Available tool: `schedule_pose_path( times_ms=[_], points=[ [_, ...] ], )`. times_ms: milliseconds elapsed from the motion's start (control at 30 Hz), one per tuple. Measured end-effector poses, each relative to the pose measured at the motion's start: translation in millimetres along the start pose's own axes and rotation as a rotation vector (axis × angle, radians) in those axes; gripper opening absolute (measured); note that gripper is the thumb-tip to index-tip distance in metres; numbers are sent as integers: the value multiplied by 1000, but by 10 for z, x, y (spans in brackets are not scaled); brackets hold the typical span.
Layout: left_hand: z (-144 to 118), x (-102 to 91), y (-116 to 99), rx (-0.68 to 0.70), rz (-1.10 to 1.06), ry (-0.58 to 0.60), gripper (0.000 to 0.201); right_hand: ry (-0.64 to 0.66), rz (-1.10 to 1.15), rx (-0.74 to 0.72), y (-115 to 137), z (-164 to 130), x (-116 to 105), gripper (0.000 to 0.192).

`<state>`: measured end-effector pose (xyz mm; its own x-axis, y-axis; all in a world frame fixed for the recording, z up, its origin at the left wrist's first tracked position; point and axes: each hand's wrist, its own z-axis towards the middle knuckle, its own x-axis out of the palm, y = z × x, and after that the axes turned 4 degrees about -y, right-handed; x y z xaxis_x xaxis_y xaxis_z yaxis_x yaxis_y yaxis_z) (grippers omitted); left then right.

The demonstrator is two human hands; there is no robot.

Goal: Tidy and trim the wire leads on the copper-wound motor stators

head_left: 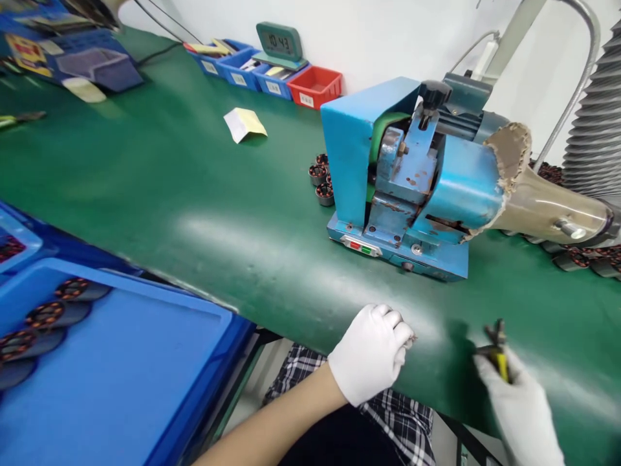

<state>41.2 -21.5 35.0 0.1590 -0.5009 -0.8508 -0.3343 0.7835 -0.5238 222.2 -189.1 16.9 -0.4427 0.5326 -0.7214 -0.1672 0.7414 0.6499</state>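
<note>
My left hand [373,349], in a white glove, is closed above the front edge of the green workbench [145,162]. Its fingers are curled inward, and whatever they hold is hidden. Out to the right, my right hand [519,395], also gloved, grips a pair of pliers [501,362] with yellow handles, the dark jaws pointing away from me. Beyond both hands stands a blue belt grinding machine [436,188] with a red and a green button on its base. Beside its left side sit several motor stators [324,193] with copper windings.
At lower left, a blue tray [121,362] holds a row of stators [46,317]. More stators [577,259] lie right of the machine, below a grey flexible hose [594,123]. Small bins, including a red bin [315,87], line the wall with a digital clock [279,42]. A folded paper [245,124] lies mid-bench.
</note>
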Motion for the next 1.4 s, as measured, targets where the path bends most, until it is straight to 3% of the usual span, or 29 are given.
schedule_pose_path(
  times_ms=[100,167,200,367,567,767,867,933,1000,1133,1233,1300,1400],
  points=[
    [9,7,7,0,20,28,11,596,264,100,310,-384,223,48],
    [6,5,10,0,22,43,11,821,351,98,452,-505,277,45],
    [3,2,10,-2,21,45,11,852,354,90,487,-531,286,44],
    [-11,-14,3,-17,3,28,10,694,310,110,395,-565,347,46],
    [0,-16,4,-4,1,32,11,371,448,240,268,-779,609,56],
    [-12,13,15,5,7,-10,8,398,686,324,262,-764,729,51],
    [-26,45,25,13,-9,-61,8,431,702,348,171,-684,645,47],
    [-36,72,34,22,-20,-90,11,375,665,372,102,-625,516,45],
    [-42,95,43,30,-32,-106,13,193,582,371,58,-553,355,46],
    [-49,118,59,45,-58,-128,11,-328,486,261,88,-376,100,49],
    [-50,130,67,48,-63,-141,11,-499,595,158,160,-288,45,54],
    [-48,145,68,49,-62,-154,11,-480,592,145,183,-268,55,59],
    [-43,160,63,53,-81,-190,11,-311,554,134,128,-248,95,69]
  ],
)
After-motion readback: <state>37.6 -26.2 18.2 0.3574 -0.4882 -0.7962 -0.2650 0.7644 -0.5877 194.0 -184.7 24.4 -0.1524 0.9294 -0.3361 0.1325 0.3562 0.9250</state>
